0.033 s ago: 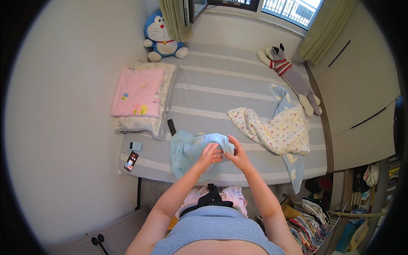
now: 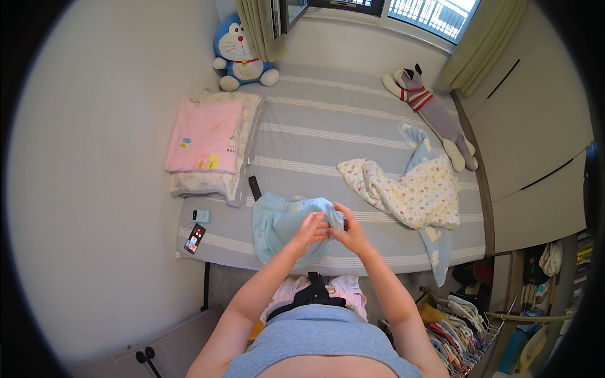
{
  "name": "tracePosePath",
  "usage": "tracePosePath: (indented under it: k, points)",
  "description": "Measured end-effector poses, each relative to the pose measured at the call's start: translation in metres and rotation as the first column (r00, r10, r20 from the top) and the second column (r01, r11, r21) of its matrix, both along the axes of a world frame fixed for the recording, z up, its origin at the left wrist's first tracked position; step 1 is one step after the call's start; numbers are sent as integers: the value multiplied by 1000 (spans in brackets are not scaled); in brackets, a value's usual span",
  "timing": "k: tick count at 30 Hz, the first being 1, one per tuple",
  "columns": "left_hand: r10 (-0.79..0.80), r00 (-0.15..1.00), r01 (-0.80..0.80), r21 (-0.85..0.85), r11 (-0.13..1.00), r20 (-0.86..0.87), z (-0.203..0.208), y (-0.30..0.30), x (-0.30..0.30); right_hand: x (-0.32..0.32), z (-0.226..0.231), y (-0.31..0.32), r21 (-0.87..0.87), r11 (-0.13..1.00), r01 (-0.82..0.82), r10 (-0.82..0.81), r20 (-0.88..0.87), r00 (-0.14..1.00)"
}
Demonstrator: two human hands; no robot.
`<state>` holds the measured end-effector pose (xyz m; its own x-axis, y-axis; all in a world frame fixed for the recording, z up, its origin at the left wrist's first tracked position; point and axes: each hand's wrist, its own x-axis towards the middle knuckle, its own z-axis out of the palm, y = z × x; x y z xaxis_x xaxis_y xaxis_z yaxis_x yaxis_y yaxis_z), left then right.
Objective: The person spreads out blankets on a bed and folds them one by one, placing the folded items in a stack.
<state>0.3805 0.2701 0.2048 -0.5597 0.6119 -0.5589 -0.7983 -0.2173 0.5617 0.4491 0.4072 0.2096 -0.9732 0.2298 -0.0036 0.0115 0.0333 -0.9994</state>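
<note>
A light blue cloth point(image 2: 274, 220) with faint pale patterns lies bunched near the bed's front edge, part of it raised in a fold. My right hand point(image 2: 353, 235) pinches the right end of that fold between thumb and fingers. Against the near side of the fold rests my left hand point(image 2: 309, 232), its fingers apart and pointing toward the right hand. Whether the left fingertips also press any of the fabric is hard to see. A black remote control point(image 2: 254, 188) lies just beyond the cloth's left corner.
The striped grey bed point(image 2: 302, 145) holds a folded pink blanket point(image 2: 208, 135) on a pillow, a phone point(image 2: 195, 239), a pale blue device point(image 2: 201, 217), a rumpled patterned blanket point(image 2: 409, 192), a blue plush point(image 2: 236, 50) and a grey plush dog point(image 2: 435, 116). Hanging clothes point(image 2: 450, 334) stand lower right.
My right hand has shifted slightly left with the edge of the light blue cloth. My left hand stays almost in place.
</note>
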Motion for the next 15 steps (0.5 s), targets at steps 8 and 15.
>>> tracePosePath:
  k: [8,15]
  points:
    - [82,991,-64,163,985,-107,-23,-8,-6,-3,-39,-9,-47,986,160,-155,95,983]
    - [27,992,0,221,975,-121,-13,-17,-6,-1,-35,-13,-248,969,8,66,289,955]
